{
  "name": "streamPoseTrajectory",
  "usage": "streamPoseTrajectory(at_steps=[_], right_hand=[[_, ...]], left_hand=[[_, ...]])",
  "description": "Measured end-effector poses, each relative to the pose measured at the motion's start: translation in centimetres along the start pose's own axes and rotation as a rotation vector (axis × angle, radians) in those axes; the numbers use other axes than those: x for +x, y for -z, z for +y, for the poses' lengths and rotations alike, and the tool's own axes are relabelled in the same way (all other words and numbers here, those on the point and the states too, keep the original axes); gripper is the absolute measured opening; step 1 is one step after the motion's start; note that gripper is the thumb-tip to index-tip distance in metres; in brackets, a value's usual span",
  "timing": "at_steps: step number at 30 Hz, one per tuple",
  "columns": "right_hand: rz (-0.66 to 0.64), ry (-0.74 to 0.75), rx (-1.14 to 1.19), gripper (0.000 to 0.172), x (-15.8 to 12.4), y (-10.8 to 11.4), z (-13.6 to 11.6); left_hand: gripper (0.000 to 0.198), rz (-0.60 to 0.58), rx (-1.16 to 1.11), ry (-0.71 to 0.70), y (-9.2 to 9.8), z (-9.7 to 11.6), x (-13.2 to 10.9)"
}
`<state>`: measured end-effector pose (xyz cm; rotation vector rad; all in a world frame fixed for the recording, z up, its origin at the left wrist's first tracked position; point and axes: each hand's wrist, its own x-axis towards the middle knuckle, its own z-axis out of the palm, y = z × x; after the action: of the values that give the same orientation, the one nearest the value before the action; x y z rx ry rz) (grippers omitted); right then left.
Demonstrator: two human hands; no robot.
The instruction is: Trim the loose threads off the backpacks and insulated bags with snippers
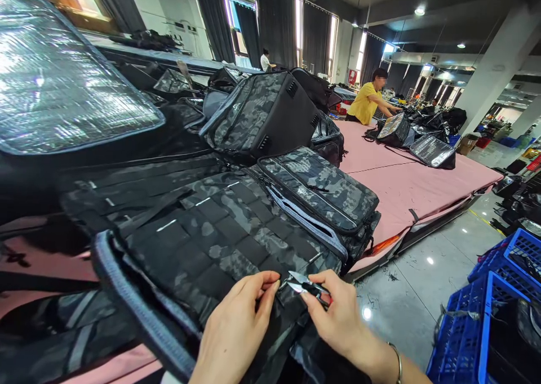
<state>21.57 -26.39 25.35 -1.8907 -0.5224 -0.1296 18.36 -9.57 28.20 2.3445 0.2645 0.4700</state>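
Observation:
A pair of thread snips (305, 284) is gripped in my right hand (338, 311), its two blades parted and pointing left. Close beside the blade tips, my left hand (240, 322) pinches with thumb and index finger. What it pinches is too small to make out clearly; it may be a thread or a bit of the bag's edge. Both hands are over the near edge of a dark camouflage bag (211, 232) with woven straps across its panel. Grey-blue binding (127, 294) runs along the bag's open left edge.
More camouflage bags (253, 114) are piled behind on a pink-covered table (380, 187). A silver-lined flap (71, 85) rises at left. Blue crates (460, 327) stand on the floor at right. A person in a yellow shirt (362, 102) handles bags at the far end.

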Motion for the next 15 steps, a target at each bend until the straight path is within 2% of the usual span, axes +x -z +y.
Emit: streamPoseTrajectory(at_steps=[4, 7, 12, 15], right_hand=[[0.093, -0.185, 0.338, 0.020, -0.2, -1.1, 0.4], [0.114, -0.248, 0.488, 0.025, -0.2, -1.3, 0.6], [0.138, -0.282, 0.542, 0.028, -0.3, -1.5, 0.4], [0.175, -0.270, 0.538, 0.026, -0.3, -1.9, 0.4]], left_hand=[[0.037, 0.083, -0.072, -0.041, 0.3, 0.2, -0.2], [0.036, 0.146, -0.085, -0.112, 0.7, 0.4, -0.4], [0.032, 0.181, -0.051, -0.240, 1.0, 1.2, -0.6], [0.033, 0.189, -0.012, -0.271, 0.9, 1.7, -0.3]])
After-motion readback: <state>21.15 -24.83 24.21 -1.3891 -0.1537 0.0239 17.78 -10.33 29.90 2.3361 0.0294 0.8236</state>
